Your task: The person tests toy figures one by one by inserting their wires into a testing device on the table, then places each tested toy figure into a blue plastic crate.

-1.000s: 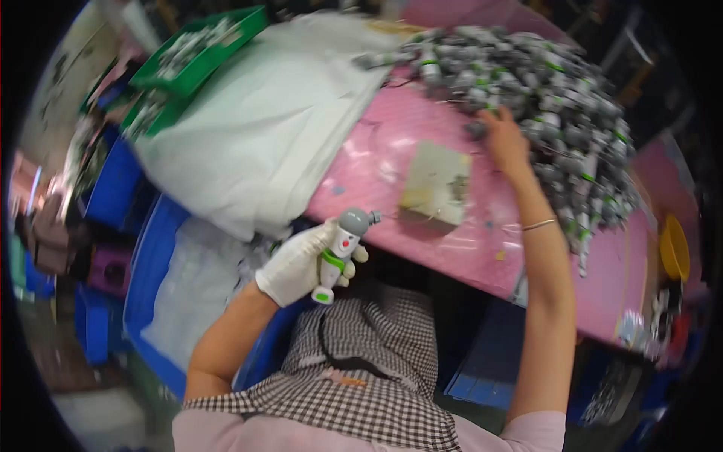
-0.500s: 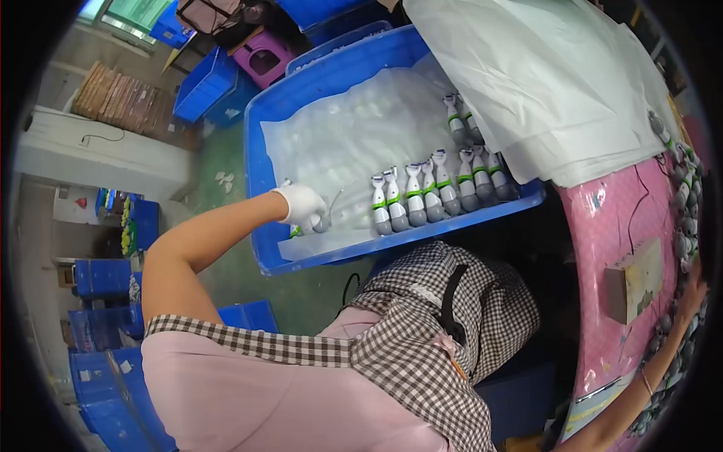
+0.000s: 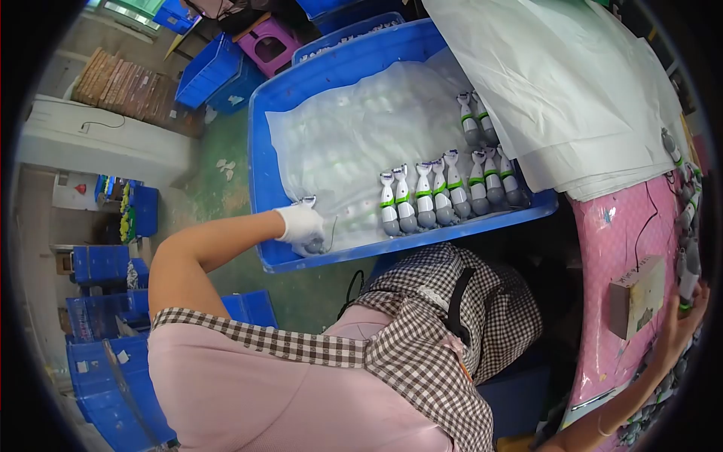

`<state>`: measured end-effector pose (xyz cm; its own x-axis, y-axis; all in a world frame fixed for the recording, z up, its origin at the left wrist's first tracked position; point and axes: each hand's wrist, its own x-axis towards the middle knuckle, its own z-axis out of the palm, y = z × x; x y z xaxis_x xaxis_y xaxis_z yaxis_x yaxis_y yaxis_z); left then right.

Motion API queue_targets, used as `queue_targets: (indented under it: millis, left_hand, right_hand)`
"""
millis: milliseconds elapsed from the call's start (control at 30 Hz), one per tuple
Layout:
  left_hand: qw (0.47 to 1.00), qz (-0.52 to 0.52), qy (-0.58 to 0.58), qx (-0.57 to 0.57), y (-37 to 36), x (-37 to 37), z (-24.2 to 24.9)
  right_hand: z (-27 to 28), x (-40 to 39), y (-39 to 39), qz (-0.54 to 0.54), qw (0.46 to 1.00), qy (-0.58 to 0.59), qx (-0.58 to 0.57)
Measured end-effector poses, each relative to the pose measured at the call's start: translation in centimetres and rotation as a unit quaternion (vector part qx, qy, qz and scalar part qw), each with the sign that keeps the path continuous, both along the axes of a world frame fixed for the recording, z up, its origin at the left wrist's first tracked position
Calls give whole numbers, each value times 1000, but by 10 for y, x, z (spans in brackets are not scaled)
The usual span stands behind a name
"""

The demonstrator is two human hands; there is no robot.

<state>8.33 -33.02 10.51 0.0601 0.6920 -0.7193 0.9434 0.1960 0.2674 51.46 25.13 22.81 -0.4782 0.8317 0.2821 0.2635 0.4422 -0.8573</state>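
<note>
My left hand (image 3: 303,224), in a white glove, is closed around a white-and-grey bottle-shaped piece at the left end of a large blue bin (image 3: 361,259). The piece's grey end (image 3: 314,245) shows below the glove. Several similar pieces with green bands (image 3: 424,197) lie side by side on a white sheet (image 3: 354,113) in the bin. At the far right, my bare right hand (image 3: 684,320) has its fingers around another white-and-grey piece (image 3: 687,277), beside a long pile of them (image 3: 693,203).
A small box (image 3: 636,297) sits on a pink table cover (image 3: 602,256) at the right. White sheeting (image 3: 557,90) hangs over the bin's right part. Blue crates (image 3: 207,71) and a pink stool (image 3: 269,49) stand beyond the bin. More blue crates (image 3: 113,377) are at lower left.
My left hand has moved slightly down in view, and the piece's grey end shows more below it. My right hand has drawn back down, with a piece now visible at its fingers.
</note>
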Motion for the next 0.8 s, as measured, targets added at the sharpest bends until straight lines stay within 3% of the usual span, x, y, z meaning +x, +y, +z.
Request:
queue_targets:
  millis: [33, 67, 167, 233, 300, 367, 433, 467, 567, 633, 667, 733, 767, 800]
  left_hand:
    - [997, 65, -14, -34, 11, -1, 3]
    - [992, 85, 54, 76, 23, -3, -9]
    - [941, 233, -31, 245, 132, 29, 35]
    - [839, 445, -257, 177, 201, 73, 84]
    - [725, 347, -532, 267, 247, 106, 83]
    - [653, 280, -648, 273, 285, 133, 89]
    - [503, 475, -679, 246, 307, 159, 106]
    - [518, 454, -681, 249, 314, 152, 91]
    - [439, 524, -671, 286, 327, 157, 81]
    - [447, 520, -668, 289, 334, 159, 84]
    - [432, 523, -674, 293, 336, 162, 89]
    - [402, 519, -695, 293, 338, 169, 93]
    - [406, 514, -697, 291, 339, 171, 93]
    - [410, 494, -721, 260, 339, 172, 92]
  right_hand:
    - [1, -12, -25, 22, 1000, 0, -7]
    - [2, -22, -50, 43, 999, 2, -18]
    - [3, -61, -121, 115, 989, 24, -87]
    - [-1, -90, -164, 154, 971, 53, -176]
    - [-6, -119, -197, 168, 916, 118, -344]
    - [-17, -135, -211, 183, 852, 171, -460]
    - [-34, -138, -217, 203, 796, 276, -499]
    - [-33, -131, -215, 180, 784, 291, -518]
    - [-51, -105, -211, 196, 704, 373, -572]
    - [-61, -95, -211, 236, 584, 464, -623]
    - [-63, -93, -213, 237, 586, 470, -617]
    - [-67, -91, -221, 230, 523, 541, -618]
    - [-74, -93, -223, 230, 524, 546, -613]
    - [-79, -98, -224, 260, 559, 560, -554]
